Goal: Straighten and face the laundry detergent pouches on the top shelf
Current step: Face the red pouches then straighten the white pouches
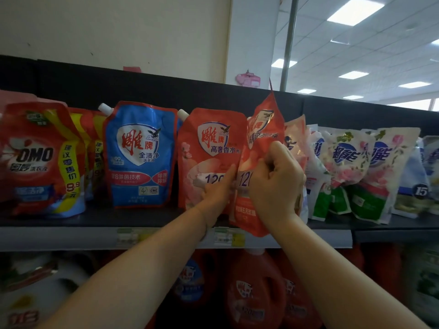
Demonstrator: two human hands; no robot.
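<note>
Detergent pouches stand in a row on the black top shelf (pixel 95 219). An upright coral-red pouch (pixel 209 148) faces front at the centre. Just right of it a second coral-red pouch (pixel 262 129) is tilted and crumpled, and its bottom hangs over the shelf's front edge. My right hand (pixel 276 184) grips this tilted pouch at its middle. My left hand (pixel 219 186) pinches the tilted pouch's left edge, with a finger lying on the upright pouch. Further left stand a blue pouch (pixel 140 155) and a red OMO pouch (pixel 40 160).
Several floral white-and-green pouches (pixel 349 172) lean untidily at the right, with pale pouches (pixel 422 167) beyond. Price tags (pixel 228 237) sit on the grey shelf rail. Red detergent bottles (pixel 256 290) fill the shelf below. A grey pole (pixel 288 43) rises behind the shelf.
</note>
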